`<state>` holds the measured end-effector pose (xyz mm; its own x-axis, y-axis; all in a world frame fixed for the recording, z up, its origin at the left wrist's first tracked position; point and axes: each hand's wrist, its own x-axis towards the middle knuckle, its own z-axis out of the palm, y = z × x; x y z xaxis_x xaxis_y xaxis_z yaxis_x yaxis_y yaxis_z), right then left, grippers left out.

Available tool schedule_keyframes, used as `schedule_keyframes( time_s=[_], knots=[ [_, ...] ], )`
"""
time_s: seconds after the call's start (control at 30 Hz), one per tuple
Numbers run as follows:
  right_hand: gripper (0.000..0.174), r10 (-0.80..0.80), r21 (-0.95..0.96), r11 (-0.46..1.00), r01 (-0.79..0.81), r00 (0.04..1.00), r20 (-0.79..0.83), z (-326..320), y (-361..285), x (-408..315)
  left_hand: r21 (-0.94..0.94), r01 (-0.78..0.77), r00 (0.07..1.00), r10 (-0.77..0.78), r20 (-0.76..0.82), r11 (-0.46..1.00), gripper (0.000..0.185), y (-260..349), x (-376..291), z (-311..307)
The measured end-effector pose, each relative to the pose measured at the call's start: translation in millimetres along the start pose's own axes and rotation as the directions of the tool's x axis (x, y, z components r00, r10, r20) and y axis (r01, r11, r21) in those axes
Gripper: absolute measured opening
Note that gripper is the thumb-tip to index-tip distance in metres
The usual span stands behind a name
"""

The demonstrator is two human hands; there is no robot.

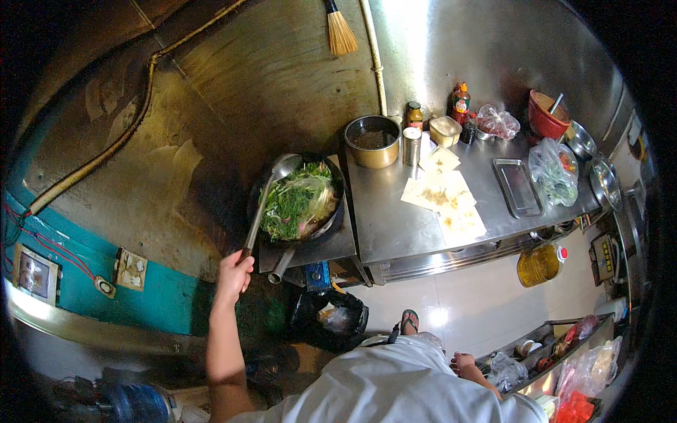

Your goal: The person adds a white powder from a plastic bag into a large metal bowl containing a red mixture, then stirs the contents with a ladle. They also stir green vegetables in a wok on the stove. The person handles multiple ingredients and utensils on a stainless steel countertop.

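Note:
My left hand (234,276) grips the dark handle of a long metal ladle (259,214). The ladle's bowl rests at the far left rim of a dark wok (334,217), over the food. Chopped green leafy vegetables (288,206) heap up in the wok, with paler pieces on their right side. Toward me sticks out the wok's hollow metal handle (283,264), which no hand touches. Down beside my right hip hangs my right hand (463,364), close to a low rack. Its fingers look partly curled, and what is inside them cannot be made out.
A steel counter (381,222) right of the wok bears a deep pot (373,145), stained paper sheets (444,198), a metal tray (517,187) and a red bowl (547,116). Below stand a black-lined bin (354,312) and an oil jug (537,267). A loaded rack (550,343) is behind right.

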<state>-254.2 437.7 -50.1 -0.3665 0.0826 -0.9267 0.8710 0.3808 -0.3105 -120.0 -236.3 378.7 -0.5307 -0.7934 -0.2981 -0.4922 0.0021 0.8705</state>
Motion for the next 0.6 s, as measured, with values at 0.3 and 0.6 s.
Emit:
schedule_keyframes(
  time_s=[0.3, 0.6],
  knots=[
    [0.029, 0.049, -0.15, 0.988, -0.033, 0.993, 0.104, -19.3, -36.7, 25.6, 0.061, -0.38, 0.818, 0.366, -0.443, 0.923, 0.055, -5.1, -75.6, 61.2],
    [0.037, -0.165, -0.149, 0.97, 0.19, 0.973, 0.161, -16.1, -121.6, 35.8, -0.516, 0.056, 0.998, -0.058, 0.011, 0.855, 0.023, -86.3, -78.8, 185.4]
  ],
)
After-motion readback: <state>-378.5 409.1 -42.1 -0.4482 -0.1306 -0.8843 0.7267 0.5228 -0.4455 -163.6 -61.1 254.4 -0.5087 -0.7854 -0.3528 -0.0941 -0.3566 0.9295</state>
